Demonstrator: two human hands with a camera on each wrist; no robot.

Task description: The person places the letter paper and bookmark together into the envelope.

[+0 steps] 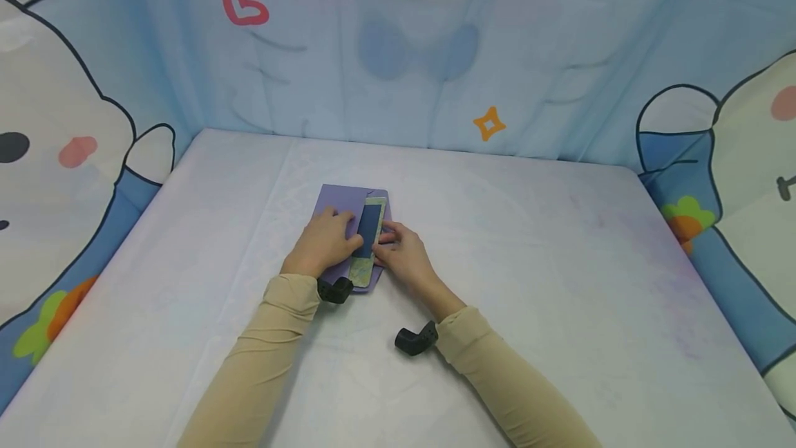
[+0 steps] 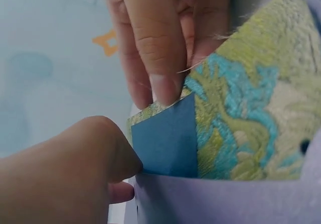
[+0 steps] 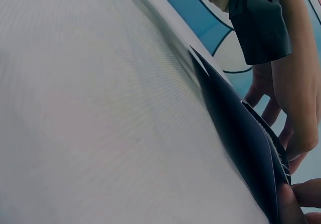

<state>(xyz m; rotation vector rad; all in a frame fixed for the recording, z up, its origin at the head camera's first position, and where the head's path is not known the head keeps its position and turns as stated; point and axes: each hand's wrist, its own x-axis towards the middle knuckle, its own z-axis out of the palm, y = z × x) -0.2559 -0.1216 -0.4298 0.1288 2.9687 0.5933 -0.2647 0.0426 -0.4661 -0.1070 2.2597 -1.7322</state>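
On the table lies a folded purple sheet (image 1: 338, 198), its layers parting at one end in the right wrist view. Along its right side runs a strip of green and teal patterned fabric (image 2: 251, 108) with raw, frayed edges and a dark blue panel (image 1: 368, 230) on it. My left hand (image 1: 323, 240) rests on the purple sheet with fingers extended, its thumb pressing at the panel's left edge. From the right, my right hand (image 1: 404, 251) pinches the strip's long edge between thumb and fingers. Part of the purple sheet is hidden under my left hand.
A white cloth covers the table (image 1: 547, 261), which ends at a blue cartoon-printed curtain (image 1: 398, 75) behind and at the sides. Black wrist cameras sit on my left wrist (image 1: 336, 290) and right wrist (image 1: 415, 339), close above the table.
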